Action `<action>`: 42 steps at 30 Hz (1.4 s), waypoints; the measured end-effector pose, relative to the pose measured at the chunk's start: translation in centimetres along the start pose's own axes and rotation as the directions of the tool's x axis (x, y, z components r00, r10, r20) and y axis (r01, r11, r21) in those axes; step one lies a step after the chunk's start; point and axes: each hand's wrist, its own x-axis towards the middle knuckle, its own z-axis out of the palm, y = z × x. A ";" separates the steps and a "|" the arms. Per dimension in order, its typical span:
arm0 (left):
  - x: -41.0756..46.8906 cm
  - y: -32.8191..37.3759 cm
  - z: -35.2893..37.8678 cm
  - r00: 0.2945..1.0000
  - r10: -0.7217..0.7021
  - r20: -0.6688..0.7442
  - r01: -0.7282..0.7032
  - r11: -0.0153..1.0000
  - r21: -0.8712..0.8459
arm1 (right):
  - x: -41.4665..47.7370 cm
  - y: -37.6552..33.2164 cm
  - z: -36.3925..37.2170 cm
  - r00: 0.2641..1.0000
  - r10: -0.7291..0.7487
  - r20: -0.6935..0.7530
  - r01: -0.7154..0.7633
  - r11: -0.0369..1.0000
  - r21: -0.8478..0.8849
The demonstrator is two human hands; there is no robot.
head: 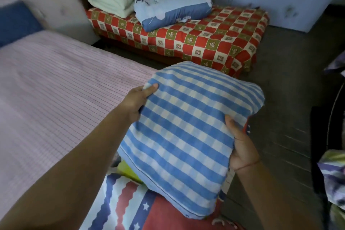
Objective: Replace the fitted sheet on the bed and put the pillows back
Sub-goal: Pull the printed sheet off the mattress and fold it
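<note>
Gripping from both sides, the left hand [139, 99] and right hand [240, 144] are holding a blue checked pillow [186, 127], thumbs on top (fingers tucked underneath, out of sight). The pillow is hanging tilted beside the bed [28, 136], above a star-patterned cloth [130, 201]; a pink striped sheet [65, 80] is covering the bed.

Blurred blue pillow [16, 20] (edge-cropped)

Blue-and-cream checked pillow [188, 132]
</note>
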 end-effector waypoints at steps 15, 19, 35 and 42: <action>-29.0 -12.8 -13.7 0.966 0.036 -0.257 -0.056 0.996 -0.070 | -23.7 15.4 5.1 0.979 0.092 0.181 -0.081 0.994 -0.070; -34.5 -19.5 -19.3 0.949 -0.073 -0.305 0.050 0.995 -0.082 | -28.7 22.3 5.4 0.953 0.276 0.127 -0.264 0.959 -0.104; -52.6 -40.3 -42.6 0.922 -0.255 -0.292 0.233 0.966 -0.109 | -46.5 51.3 10.8 0.813 0.582 0.009 -0.577 0.807 -0.129; -56.1 -49.5 -46.9 0.913 -0.239 -0.332 0.293 0.948 0.124 | -51.4 61.3 9.6 0.692 0.694 -0.199 -0.722 0.670 -0.176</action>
